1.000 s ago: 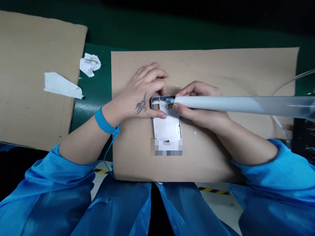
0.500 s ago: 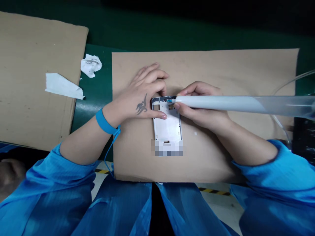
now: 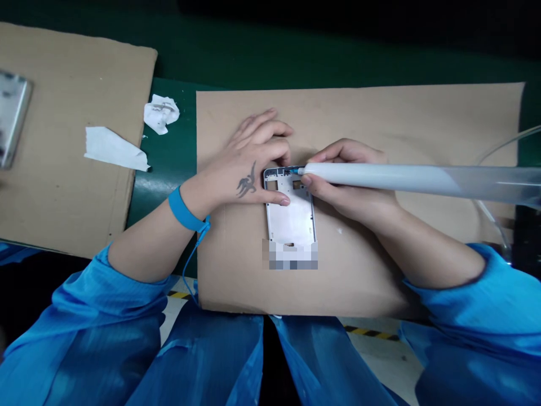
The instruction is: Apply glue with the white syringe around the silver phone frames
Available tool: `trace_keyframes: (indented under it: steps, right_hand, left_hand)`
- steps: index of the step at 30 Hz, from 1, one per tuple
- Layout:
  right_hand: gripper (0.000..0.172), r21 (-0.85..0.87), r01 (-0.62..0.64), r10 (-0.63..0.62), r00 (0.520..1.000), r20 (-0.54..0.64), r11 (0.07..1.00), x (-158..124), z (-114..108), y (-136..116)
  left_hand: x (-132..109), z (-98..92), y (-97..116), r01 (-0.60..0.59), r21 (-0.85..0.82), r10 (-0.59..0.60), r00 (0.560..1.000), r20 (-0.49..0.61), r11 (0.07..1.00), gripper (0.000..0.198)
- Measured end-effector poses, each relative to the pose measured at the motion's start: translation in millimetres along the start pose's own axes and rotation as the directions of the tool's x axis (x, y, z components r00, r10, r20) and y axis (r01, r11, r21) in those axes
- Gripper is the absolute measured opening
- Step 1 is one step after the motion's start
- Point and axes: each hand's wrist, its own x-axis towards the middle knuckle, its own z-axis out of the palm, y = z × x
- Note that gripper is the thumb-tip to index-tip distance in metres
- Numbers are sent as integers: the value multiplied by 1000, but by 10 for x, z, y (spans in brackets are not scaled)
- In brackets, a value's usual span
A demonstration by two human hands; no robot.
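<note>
A phone mid-frame (image 3: 291,220), pale inside with a dark rim, lies on the cardboard sheet; its lower end is pixelated. My left hand (image 3: 253,160) steadies it, the thumb pressed on the inner face and the curled index finger at the top edge. The other left fingers reach out over the cardboard. In my right hand (image 3: 355,189) is a glue dispensing syringe (image 3: 380,176), filled with white and gripped near its front end. The blue needle (image 3: 293,171) points left at the top edge of the frame; whether it touches cannot be made out.
Cardboard (image 3: 359,270) lies under the work. A second cardboard sheet (image 3: 63,197) at left bears part of a metallic frame (image 3: 12,118) and a white paper strip (image 3: 114,149). Crumpled tissue (image 3: 162,114) rests on the green table. A clear tube (image 3: 502,135) curves at right.
The view has shifted slightly, so most things sit a bit further right. A metallic frame now shows at the far left, and another person's hand at lower left has gone. Both my hands keep their grip.
</note>
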Motion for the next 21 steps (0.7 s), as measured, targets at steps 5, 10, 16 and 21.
trace_keyframes:
  steps: [5, 10, 16, 21]
  right_hand:
    - [43, 17, -24, 24, 1000, -1, 1000, -2, 4, -2]
    - [42, 8, -11, 11, 1000, 20, 1000, -7, 16, -2]
    - [44, -7, 16, -16, 999, 49, 1000, 14, 27, 1]
    - [41, -34, 9, -7, 999, 35, 999, 18, 22, -13]
  left_hand:
    - [0, 10, -4, -12, 3, 12, 1000, -15, 1000, 74]
    - [-2, 1, 10, -13, 22, 13, 1000, -6, 1000, 74]
    - [-5, 2, 3, -17, 31, 18, 1000, -13, 999, 71]
    - [-19, -7, -10, -33, 36, 34, 999, -21, 999, 73]
